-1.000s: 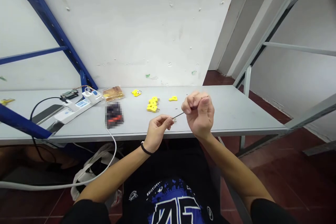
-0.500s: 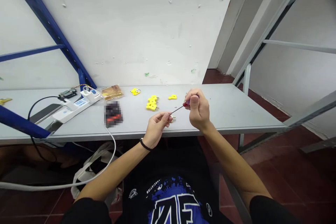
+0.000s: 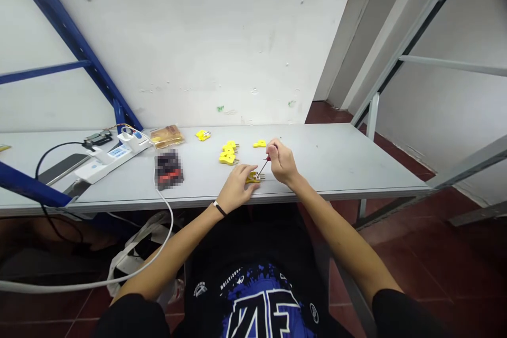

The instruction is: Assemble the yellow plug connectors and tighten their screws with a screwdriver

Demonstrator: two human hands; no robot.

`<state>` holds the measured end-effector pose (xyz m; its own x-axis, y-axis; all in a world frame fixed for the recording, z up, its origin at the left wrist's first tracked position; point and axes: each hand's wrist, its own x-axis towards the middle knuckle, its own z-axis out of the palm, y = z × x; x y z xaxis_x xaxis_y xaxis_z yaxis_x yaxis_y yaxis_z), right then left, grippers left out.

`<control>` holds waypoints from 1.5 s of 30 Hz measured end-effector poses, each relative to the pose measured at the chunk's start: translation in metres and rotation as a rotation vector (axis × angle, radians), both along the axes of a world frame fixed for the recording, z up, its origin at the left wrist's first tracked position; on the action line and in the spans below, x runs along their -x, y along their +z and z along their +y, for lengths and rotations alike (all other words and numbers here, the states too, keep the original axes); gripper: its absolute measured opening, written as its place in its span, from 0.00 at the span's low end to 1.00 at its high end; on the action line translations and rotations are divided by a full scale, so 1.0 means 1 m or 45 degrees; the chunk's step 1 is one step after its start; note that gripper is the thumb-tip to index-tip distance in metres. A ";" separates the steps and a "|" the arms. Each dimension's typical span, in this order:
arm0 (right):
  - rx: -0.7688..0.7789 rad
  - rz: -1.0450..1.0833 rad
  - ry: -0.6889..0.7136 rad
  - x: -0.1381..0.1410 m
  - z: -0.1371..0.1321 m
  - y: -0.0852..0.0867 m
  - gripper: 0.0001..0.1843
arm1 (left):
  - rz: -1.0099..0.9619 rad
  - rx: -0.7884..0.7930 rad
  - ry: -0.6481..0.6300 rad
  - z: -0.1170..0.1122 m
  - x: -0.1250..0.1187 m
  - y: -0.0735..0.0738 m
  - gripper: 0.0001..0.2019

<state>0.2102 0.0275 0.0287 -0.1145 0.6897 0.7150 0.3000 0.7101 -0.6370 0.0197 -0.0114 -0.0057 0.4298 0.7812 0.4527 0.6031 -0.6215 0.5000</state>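
Yellow two-pin connector [image 3: 252,177] lies flat on the tabletop [image 3: 340,169] near its front edge, between our hands, its long axis running roughly left to right. Small metal parts show at its right end, though the detail is too small to read. Our left hand [image 3: 236,187] is the nearer, resting palm down with its fingertips at the connector's left end; we cannot tell whether they grip it or only steady it. Our right hand [image 3: 282,161] sits just to the right, raised on its wrist, with the fingers pinched around the red handle of a small screwdriver [image 3: 268,159]. The thin shaft slants down and left, its tip at the connector's right end. The hands are close together, with the connector between them. Further along the tabletop lie more yellow connectors [image 3: 228,158], and a white power strip [image 3: 106,161] sits well to the left.
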 end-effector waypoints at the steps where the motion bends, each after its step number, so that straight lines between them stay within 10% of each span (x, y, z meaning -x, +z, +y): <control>1: 0.007 -0.008 0.010 0.001 0.000 -0.002 0.25 | 0.011 0.004 0.001 0.001 0.000 -0.001 0.23; 45: -0.063 -0.094 0.105 0.003 0.000 -0.006 0.24 | -0.045 0.090 0.042 0.004 0.002 -0.002 0.16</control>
